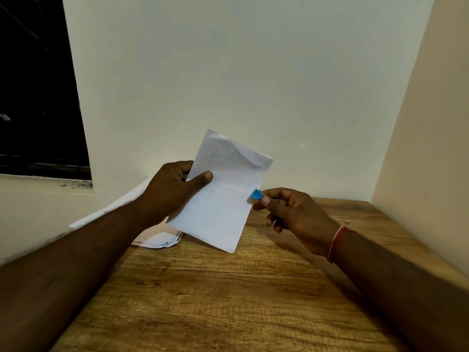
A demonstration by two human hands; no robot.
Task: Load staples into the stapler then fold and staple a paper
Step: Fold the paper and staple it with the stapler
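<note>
A folded white paper (223,194) is held up above the wooden table (228,288), tilted, with its top corner creased. My left hand (172,191) grips its left edge, thumb on the front. My right hand (291,214) is closed around a small blue stapler (256,194), whose blue nose sits at the paper's right edge. Most of the stapler is hidden inside the fist, so I cannot tell whether its jaws are over the paper.
A loose stack of white sheets (152,237) lies at the table's back left, partly under my left forearm. Cream walls (253,85) close the back and right side. A dark window (38,97) is at the left.
</note>
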